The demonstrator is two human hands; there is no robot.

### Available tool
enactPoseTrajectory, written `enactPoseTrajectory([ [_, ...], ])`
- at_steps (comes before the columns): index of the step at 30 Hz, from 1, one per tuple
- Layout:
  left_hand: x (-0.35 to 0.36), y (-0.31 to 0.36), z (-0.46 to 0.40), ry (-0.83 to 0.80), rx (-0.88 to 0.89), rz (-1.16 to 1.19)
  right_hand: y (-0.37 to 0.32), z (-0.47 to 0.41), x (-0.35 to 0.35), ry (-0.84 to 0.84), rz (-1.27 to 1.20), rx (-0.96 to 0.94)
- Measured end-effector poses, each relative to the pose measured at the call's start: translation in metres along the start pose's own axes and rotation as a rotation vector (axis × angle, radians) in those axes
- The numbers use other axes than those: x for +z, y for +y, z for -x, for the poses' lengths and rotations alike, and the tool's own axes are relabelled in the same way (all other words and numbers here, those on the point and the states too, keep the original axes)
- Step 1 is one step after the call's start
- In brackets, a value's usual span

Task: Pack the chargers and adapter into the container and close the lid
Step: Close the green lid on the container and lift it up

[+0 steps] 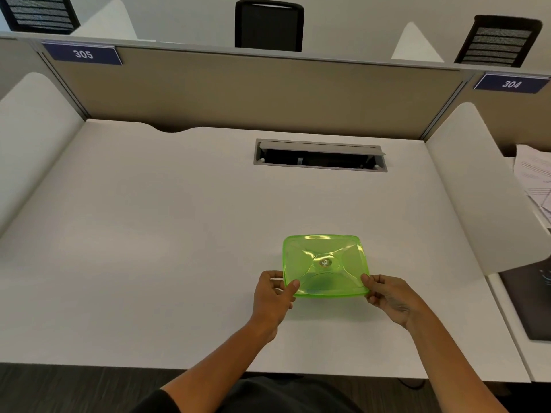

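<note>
A translucent green lid (325, 265) covers a container on the white desk, right of centre and near the front edge. My left hand (275, 295) grips the near left corner, thumb on top of the lid. On the near right corner my right hand (387, 296) holds the same way. The lid hides the container body and whatever lies inside. No charger or adapter shows anywhere on the desk.
A cable hatch (320, 156) with its flap raised sits in the desk behind the container. White side dividers (477, 189) and a beige back partition (253, 93) bound the desk. Papers (533, 180) lie on the neighbouring desk at right.
</note>
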State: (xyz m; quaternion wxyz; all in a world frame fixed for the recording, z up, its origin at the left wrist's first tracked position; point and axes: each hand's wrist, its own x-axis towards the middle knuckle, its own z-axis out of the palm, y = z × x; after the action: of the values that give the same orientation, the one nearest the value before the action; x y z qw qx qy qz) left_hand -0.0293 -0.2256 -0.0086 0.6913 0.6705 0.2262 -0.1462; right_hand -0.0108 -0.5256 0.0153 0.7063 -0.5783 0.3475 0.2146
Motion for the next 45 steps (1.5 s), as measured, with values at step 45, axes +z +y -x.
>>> enactPoseTrajectory([
  [45,-0.122,0.155,-0.194,0.156,0.185,-0.23,-0.124,-0.097,0.227,0.005,0.073,-0.199],
])
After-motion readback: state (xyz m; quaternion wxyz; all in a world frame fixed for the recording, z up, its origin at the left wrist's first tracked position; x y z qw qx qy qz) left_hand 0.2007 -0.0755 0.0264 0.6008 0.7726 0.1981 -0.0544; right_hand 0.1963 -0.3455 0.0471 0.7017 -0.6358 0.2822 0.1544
